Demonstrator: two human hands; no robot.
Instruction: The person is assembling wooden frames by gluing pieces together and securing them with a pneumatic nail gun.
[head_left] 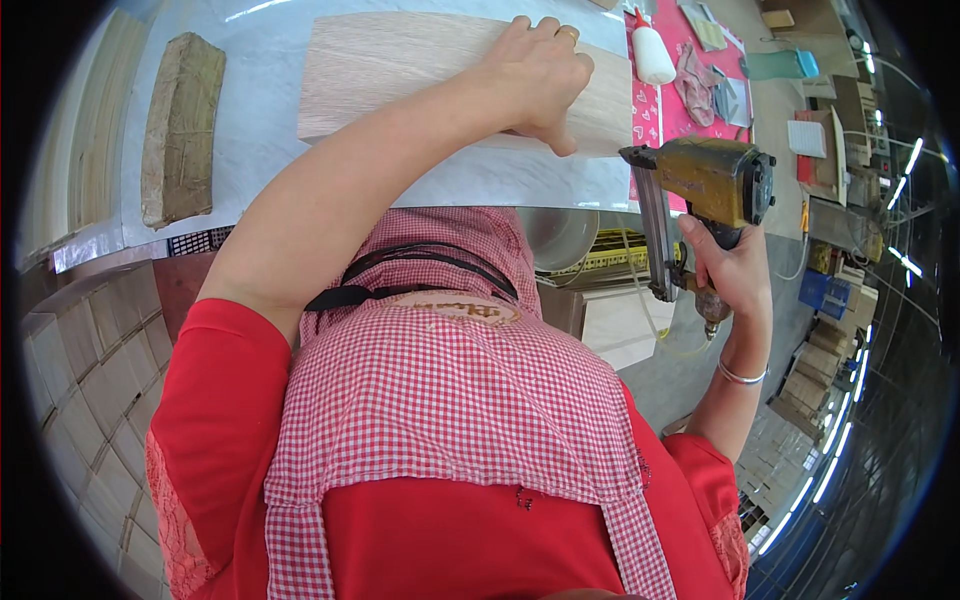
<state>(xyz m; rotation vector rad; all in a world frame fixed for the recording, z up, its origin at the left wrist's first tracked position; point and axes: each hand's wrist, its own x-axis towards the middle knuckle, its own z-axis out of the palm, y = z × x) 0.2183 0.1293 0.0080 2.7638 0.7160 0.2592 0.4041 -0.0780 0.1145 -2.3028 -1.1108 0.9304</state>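
Observation:
My left hand (540,85) lies across a pale wooden board (390,75), its fingers bent over the top and its thumb at the near edge, holding it on the table. In my right hand (737,268) is a pneumatic nail gun (705,178), with a yellow, worn body and a long dark magazine. My fingers wrap round its handle. Its nose points left and is at the board's right end; whether they touch I cannot tell. The board's underside is hidden.
A taped brown block (185,130) rests on the table's (255,100) left side. To the right are a white glue bottle (652,52) with a red cap and a crumpled pink cloth (697,85). A teal bottle (780,65) stands farther right. Stacked boards (100,390) fill the lower left.

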